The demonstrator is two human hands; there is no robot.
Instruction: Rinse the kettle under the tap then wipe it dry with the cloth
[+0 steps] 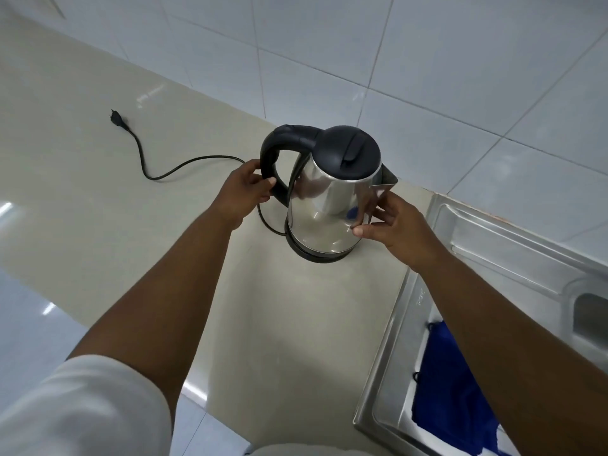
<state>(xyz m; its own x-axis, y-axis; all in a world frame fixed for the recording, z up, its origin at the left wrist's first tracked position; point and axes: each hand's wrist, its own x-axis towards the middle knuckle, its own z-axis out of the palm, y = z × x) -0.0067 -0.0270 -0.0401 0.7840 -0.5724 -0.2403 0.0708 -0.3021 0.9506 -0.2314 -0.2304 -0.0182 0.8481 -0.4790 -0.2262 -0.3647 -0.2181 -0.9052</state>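
Observation:
A steel electric kettle point(329, 205) with a black lid and black handle stands on its black base on the beige counter point(98, 159). My left hand point(243, 189) is wrapped around the handle. My right hand point(394, 228) rests against the kettle's steel side just below the spout, thumb and fingertips touching it. A blue cloth point(450, 399) lies on the steel drainboard at the lower right, partly hidden by my right forearm. No tap is in view.
The base's black power cord point(184, 164) trails left across the counter to its unplugged plug point(116, 118). A stainless steel sink unit point(513, 258) fills the right side, its basin at the far right edge. White wall tiles rise behind the counter.

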